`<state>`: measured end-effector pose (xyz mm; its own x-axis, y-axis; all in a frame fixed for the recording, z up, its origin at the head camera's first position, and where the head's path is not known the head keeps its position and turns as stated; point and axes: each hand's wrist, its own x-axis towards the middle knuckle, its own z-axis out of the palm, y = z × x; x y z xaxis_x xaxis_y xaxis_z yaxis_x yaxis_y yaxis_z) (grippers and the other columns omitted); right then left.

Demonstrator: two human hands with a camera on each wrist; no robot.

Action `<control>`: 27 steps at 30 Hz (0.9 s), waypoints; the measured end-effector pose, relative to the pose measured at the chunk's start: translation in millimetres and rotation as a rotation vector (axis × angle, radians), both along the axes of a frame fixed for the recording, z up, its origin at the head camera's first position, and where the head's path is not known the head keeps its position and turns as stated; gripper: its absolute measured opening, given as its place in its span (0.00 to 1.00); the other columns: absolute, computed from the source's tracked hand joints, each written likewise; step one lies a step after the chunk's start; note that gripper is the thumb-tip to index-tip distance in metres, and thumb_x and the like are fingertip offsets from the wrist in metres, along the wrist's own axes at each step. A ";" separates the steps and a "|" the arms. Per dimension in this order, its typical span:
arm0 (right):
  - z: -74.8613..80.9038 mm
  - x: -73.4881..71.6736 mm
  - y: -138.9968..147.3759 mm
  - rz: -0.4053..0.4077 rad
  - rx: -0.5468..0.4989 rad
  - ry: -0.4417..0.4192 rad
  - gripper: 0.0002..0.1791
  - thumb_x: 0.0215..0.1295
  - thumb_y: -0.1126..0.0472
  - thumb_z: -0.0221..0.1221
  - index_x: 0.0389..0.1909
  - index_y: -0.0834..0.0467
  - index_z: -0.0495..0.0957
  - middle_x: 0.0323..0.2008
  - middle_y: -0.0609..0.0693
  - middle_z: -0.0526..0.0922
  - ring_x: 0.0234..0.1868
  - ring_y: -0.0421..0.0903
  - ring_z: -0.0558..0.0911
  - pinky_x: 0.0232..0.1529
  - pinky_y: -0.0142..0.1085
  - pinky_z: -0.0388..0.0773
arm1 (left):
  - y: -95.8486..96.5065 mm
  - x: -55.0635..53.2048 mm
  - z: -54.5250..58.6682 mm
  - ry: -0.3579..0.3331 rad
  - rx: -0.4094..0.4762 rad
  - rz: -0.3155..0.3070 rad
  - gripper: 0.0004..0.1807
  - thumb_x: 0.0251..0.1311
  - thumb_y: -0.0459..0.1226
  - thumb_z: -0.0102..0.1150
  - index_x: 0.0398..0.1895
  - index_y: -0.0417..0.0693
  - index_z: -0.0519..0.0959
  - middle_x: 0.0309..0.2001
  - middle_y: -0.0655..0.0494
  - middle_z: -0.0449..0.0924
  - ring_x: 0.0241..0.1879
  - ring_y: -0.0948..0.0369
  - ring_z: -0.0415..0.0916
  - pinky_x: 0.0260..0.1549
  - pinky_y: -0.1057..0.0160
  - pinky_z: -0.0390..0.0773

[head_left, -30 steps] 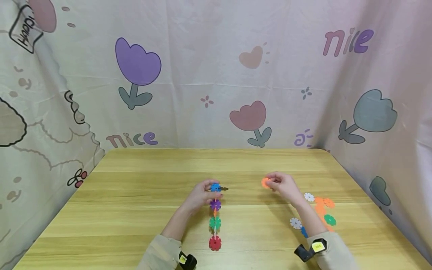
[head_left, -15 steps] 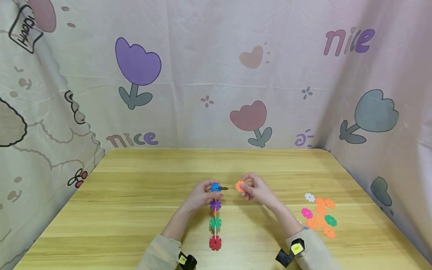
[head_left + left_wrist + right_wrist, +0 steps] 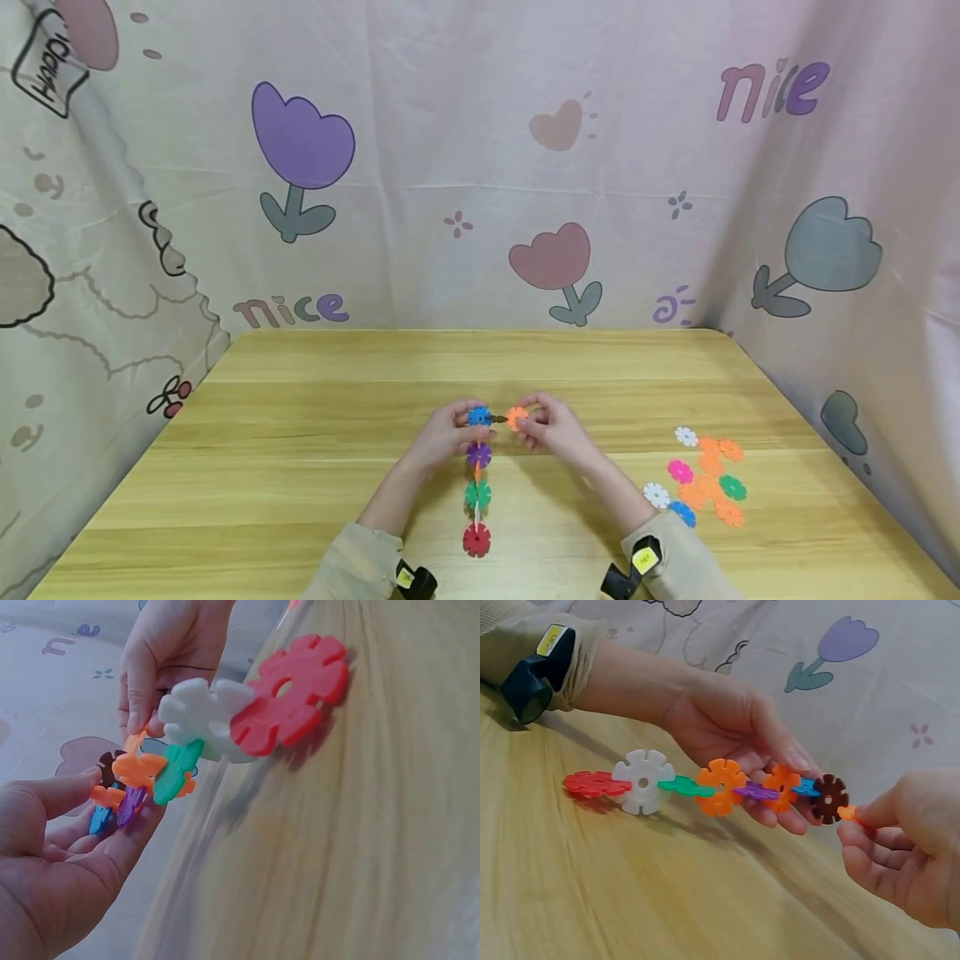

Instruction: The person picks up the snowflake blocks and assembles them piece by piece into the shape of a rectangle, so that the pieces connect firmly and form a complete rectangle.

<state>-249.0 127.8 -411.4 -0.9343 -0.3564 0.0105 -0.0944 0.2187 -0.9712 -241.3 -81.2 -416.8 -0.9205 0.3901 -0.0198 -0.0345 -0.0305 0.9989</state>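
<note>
Tabletop [image 3: 337, 358], disc chain [image 3: 478, 456] front-to-back, red end [image 3: 472, 543] nearest

Right wrist view: end orange disc [image 3: 847, 813] mostly behind right fingers [image 3: 882, 810]

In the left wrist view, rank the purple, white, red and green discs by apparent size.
Largest to smallest:
1. red disc
2. white disc
3. green disc
4. purple disc
Tilt and nearness affect this; true sizes are unsure.
</note>
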 end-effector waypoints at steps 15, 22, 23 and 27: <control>22.5 17.1 -10.1 0.002 -0.026 0.030 0.15 0.62 0.75 0.53 0.49 0.73 0.67 0.28 0.73 0.76 0.22 0.46 0.77 0.32 0.50 0.79 | 2.2 -0.1 -1.2 0.010 -0.025 0.030 0.25 0.65 0.39 0.52 0.57 0.27 0.63 0.46 0.32 0.75 0.42 0.45 0.79 0.36 0.61 0.79; 12.1 12.9 -11.4 0.030 0.007 0.096 0.14 0.61 0.74 0.54 0.48 0.72 0.68 0.27 0.71 0.77 0.24 0.57 0.78 0.27 0.48 0.79 | 4.3 1.3 0.6 0.041 -0.056 0.070 0.19 0.65 0.37 0.52 0.51 0.27 0.69 0.43 0.37 0.77 0.41 0.43 0.79 0.22 0.69 0.72; 7.6 10.8 -11.2 0.025 0.010 0.105 0.14 0.61 0.74 0.54 0.48 0.72 0.68 0.26 0.69 0.77 0.23 0.57 0.78 0.26 0.46 0.79 | 4.2 1.4 0.6 0.042 -0.062 0.069 0.19 0.65 0.36 0.52 0.51 0.27 0.69 0.42 0.37 0.78 0.41 0.43 0.79 0.20 0.70 0.69; -4.3 6.4 -12.6 0.003 -0.013 0.124 0.14 0.61 0.73 0.55 0.47 0.70 0.69 0.24 0.61 0.79 0.22 0.48 0.78 0.24 0.38 0.79 | 3.1 2.4 1.9 0.044 -0.079 0.067 0.19 0.64 0.35 0.54 0.51 0.28 0.70 0.41 0.35 0.79 0.42 0.43 0.78 0.19 0.71 0.65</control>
<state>-242.6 115.1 -415.7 -0.9243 -0.3584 0.1311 -0.2151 0.2055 -0.9547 -238.9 -78.1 -414.9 -0.9452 0.3264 -0.0073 0.0087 0.0476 0.9988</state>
